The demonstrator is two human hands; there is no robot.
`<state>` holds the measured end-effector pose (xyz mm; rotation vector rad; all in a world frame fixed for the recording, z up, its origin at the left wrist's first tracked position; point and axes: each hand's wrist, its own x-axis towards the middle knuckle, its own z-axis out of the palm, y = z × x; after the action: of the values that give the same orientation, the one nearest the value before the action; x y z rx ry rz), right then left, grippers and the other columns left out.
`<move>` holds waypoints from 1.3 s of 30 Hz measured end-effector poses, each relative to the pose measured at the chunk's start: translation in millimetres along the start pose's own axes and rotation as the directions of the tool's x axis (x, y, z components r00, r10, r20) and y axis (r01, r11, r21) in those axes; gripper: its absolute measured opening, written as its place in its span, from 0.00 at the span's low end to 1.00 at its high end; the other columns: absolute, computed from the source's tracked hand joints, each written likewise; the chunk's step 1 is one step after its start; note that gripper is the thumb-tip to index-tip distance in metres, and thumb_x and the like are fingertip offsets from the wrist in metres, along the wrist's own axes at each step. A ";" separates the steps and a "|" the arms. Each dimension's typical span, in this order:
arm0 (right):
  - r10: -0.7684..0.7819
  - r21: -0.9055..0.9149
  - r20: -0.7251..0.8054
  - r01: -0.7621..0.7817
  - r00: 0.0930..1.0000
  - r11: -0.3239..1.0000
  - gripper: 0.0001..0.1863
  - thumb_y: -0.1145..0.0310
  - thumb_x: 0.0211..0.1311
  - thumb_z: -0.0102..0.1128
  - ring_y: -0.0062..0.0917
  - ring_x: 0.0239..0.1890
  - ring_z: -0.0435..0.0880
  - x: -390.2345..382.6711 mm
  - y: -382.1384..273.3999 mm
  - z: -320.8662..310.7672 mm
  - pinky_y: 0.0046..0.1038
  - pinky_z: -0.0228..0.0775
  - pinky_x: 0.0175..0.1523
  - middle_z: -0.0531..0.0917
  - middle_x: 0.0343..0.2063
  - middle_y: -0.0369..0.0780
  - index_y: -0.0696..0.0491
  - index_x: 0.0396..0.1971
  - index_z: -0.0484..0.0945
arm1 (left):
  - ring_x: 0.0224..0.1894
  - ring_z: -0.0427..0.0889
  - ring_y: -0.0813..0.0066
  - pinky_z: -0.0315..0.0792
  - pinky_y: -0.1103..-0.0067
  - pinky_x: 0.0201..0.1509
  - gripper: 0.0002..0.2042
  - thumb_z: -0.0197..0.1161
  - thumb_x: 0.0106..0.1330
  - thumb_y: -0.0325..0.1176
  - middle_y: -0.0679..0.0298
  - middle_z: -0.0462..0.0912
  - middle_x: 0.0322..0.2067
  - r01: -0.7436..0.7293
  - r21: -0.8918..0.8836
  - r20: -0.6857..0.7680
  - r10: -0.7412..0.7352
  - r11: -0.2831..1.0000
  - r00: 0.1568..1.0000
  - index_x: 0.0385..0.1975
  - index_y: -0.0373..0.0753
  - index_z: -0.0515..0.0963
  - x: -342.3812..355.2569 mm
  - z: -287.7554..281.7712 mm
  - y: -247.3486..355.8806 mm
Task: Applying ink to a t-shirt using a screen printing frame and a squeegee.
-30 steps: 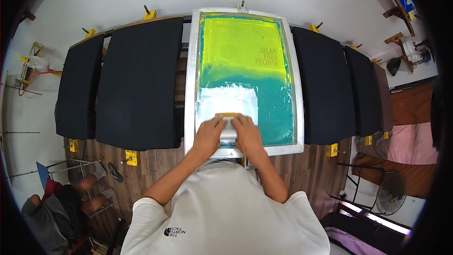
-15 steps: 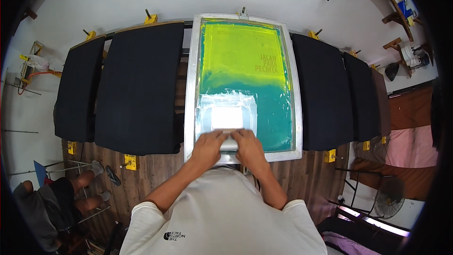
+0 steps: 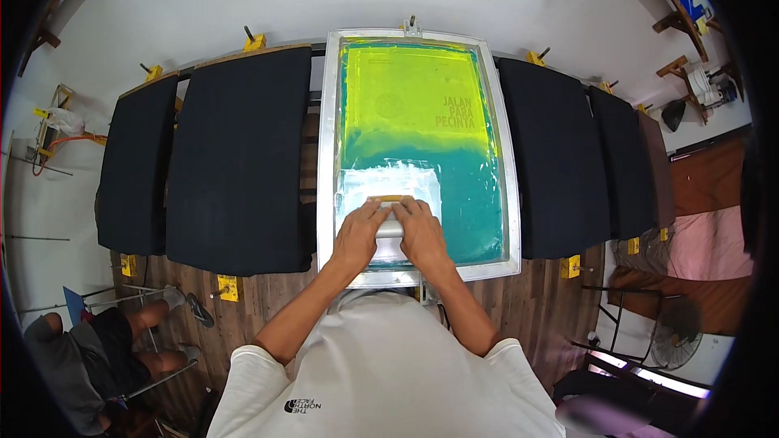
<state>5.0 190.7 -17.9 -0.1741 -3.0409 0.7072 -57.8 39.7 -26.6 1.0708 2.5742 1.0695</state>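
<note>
Left hand (image 3: 358, 234) and right hand (image 3: 423, 234), fingers holding shiny silver, amber-edged squeegee (image 3: 390, 229), sit over white ink (image 3: 414, 178) on yellow-and-teal framed screen (image 3: 473, 211).

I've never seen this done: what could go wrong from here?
The left hand and right hand share one tan-edged silver metal tool; unequal pressure might tilt it. The fingers are close to the wet-looking white patch, so they could get smeared. Only a band of the rectangular teal screen separates that patch from the lime-yellow area, so colours might mix.
</note>
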 end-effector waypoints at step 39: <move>-0.017 0.100 -0.040 0.021 0.999 0.995 0.20 0.83 0.51 0.54 0.47 0.56 0.74 -22.0 -7.5 1.5 0.41 0.76 0.49 0.77 0.50 0.51 0.61 0.47 0.78 | 0.59 0.74 0.44 0.68 0.63 0.65 0.31 0.54 0.44 0.09 0.43 0.74 0.58 0.059 -0.098 0.070 -0.052 0.993 0.996 0.54 0.31 0.76 -18.1 -5.6 8.5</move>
<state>26.0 181.0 -15.7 -0.1551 -2.9572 0.8434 -42.0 28.7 -19.0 0.9887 2.4547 1.1160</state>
